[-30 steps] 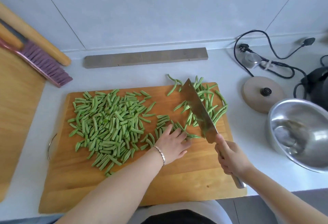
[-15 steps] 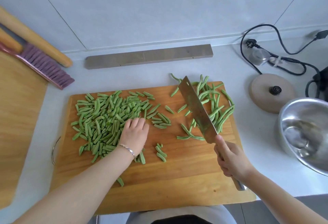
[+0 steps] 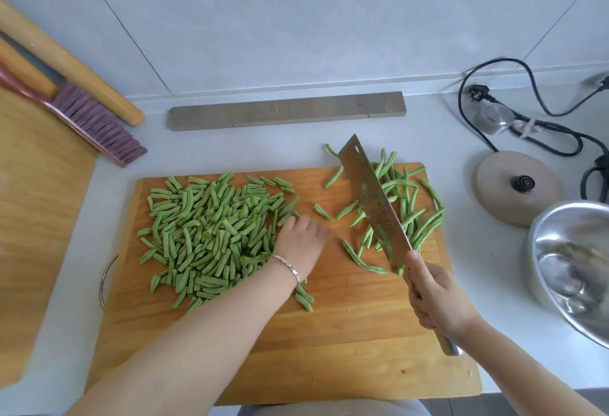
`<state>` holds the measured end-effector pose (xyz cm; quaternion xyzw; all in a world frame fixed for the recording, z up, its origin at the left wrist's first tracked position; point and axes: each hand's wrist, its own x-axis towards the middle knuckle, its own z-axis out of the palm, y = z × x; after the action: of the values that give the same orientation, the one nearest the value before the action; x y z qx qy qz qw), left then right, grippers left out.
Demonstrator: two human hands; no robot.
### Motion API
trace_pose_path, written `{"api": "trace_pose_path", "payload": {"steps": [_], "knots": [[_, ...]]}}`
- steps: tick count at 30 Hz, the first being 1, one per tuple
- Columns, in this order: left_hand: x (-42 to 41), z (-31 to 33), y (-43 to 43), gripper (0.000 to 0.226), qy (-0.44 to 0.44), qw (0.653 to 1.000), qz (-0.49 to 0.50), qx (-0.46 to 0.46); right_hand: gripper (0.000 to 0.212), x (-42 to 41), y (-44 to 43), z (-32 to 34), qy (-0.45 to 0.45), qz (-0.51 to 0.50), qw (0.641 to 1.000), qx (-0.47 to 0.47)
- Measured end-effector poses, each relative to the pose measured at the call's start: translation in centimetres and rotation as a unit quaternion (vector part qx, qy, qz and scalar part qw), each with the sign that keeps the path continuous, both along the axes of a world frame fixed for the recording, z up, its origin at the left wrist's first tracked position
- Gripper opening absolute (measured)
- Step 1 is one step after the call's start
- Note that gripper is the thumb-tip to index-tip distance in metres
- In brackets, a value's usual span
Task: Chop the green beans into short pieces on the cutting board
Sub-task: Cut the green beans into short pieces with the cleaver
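Observation:
A wooden cutting board (image 3: 346,333) lies on the white counter. A big heap of short cut bean pieces (image 3: 204,234) covers its left half. Several whole green beans (image 3: 408,204) lie at its right end, a few over the far edge. My left hand (image 3: 301,242), fingers straight and blurred, rests flat on the board at the right edge of the cut heap. My right hand (image 3: 435,297) grips the handle of a steel cleaver (image 3: 372,201). Its blade slants up over the whole beans, lifted off the board.
A steel bowl (image 3: 573,267) stands at the right edge, a round beige lid (image 3: 514,184) and black cords (image 3: 527,125) behind it. A grey bar (image 3: 286,110) lies along the wall. A brush (image 3: 95,122), rolling pin (image 3: 69,66) and second wooden board (image 3: 33,217) sit left.
My left hand swept freshly cut pieces leftward into the big heap, then shifted slightly right. The cleaver stayed raised over the whole beans.

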<state>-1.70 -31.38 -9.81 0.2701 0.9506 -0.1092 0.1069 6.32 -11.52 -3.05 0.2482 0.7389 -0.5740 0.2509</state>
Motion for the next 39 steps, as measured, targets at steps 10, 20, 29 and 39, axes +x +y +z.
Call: {"api": "trace_pose_path", "payload": {"steps": [10,20,29,39], "knots": [[-4.3,0.5,0.1,0.047,-0.033,0.998,-0.060,0.006,0.057,-1.7,-0.3,0.2,0.010,0.001,1.000,-0.013],[-5.9,0.3,-3.6,0.040,-0.002,0.990,0.071,-0.120,0.064,-1.9,0.1,0.1,0.011,0.004,1.000,0.003],[-10.0,3.3,1.6,0.032,-0.075,0.933,0.256,0.241,0.051,-2.9,1.9,1.0,0.039,-0.053,0.998,0.004],[-13.9,1.6,9.2,0.080,-0.201,0.890,0.366,0.183,0.052,-5.5,3.0,0.9,0.039,-0.079,0.996,-0.002]]}}
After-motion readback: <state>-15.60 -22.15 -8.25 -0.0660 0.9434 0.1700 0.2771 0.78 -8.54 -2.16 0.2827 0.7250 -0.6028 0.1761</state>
